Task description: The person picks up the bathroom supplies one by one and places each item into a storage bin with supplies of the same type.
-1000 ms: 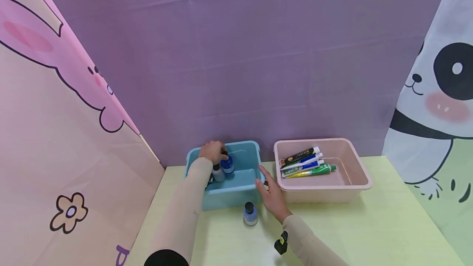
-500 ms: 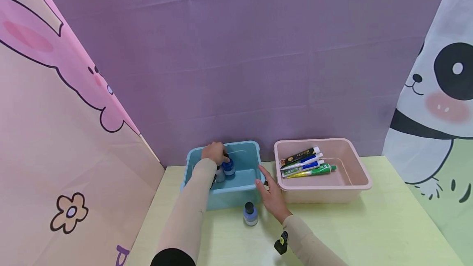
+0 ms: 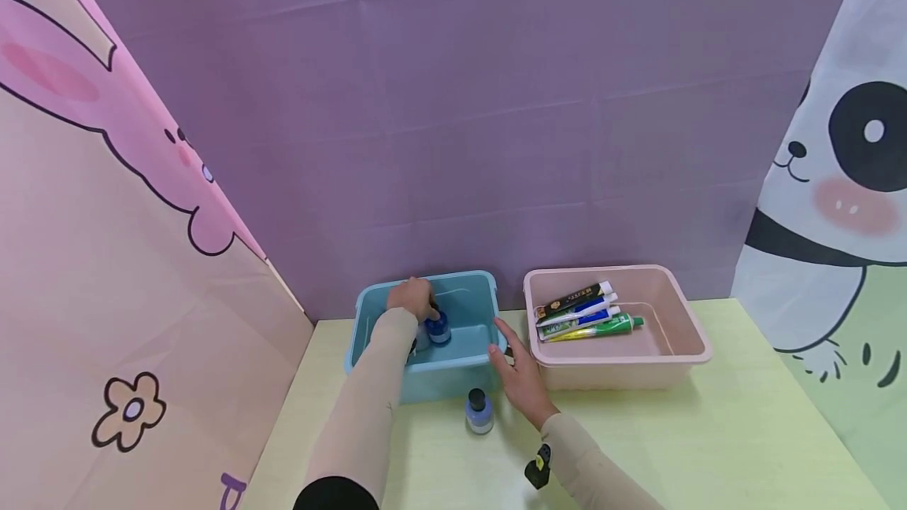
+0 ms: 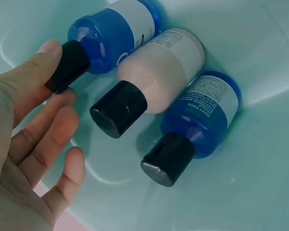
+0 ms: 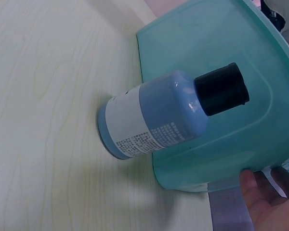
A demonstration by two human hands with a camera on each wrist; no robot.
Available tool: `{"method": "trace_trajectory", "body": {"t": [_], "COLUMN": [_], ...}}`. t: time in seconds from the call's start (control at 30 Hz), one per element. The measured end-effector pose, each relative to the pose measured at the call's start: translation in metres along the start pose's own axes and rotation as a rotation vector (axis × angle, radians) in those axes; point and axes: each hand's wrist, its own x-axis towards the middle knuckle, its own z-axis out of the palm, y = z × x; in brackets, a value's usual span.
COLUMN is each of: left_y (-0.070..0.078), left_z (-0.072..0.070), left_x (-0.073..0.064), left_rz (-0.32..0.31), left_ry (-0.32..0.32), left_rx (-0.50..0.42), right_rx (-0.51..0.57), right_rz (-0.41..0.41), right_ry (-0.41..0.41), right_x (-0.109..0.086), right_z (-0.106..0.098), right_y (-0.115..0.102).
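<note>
In the left wrist view, my left hand point(image 4: 33, 130) pinches the black cap of a blue bottle point(image 4: 118, 33) with thumb and forefinger. A pale bottle point(image 4: 164, 67) and another blue bottle point(image 4: 204, 110) stand close beside it, all inside the blue bin point(image 3: 471, 290). From the head view, my left arm hides part of this group. My right hand point(image 3: 520, 376) rests against the bin's right end, thumb near the front corner, fingers along the side. A periwinkle bottle point(image 5: 154, 115) with a black cap stands upright on the table in front of the bin.
To the right stands a pink bin point(image 3: 659, 356) with several toothpaste tubes point(image 3: 581, 313) piled in its left half. The pale wood-grain table point(image 3: 680, 447) extends in front. A purple sheet point(image 3: 453, 116) hangs behind, and patterned panels flank both sides.
My left hand has shifted slightly right and lower inside the blue bin, over the blue bottle. The right hand and the bottle on the table stay in place.
</note>
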Motion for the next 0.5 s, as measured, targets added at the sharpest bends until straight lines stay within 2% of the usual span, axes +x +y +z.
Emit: {"method": "trace_trajectory", "body": {"t": [0.23, 0.5], "left_y": [-0.0009, -0.0032], "left_z": [0.002, 0.005], "left_x": [0.0001, 0.001], "left_rz": [0.014, 0.009], "left_ry": [-0.027, -0.022], "left_rx": [0.0, -0.022], "right_rx": [-0.005, -0.006], "right_rz": [0.011, -0.001], "right_ry": [0.003, 0.002], "right_x": [0.0006, 0.0016], "right_z": [0.0003, -0.0001], "right_y": [0.0008, 0.0008]}}
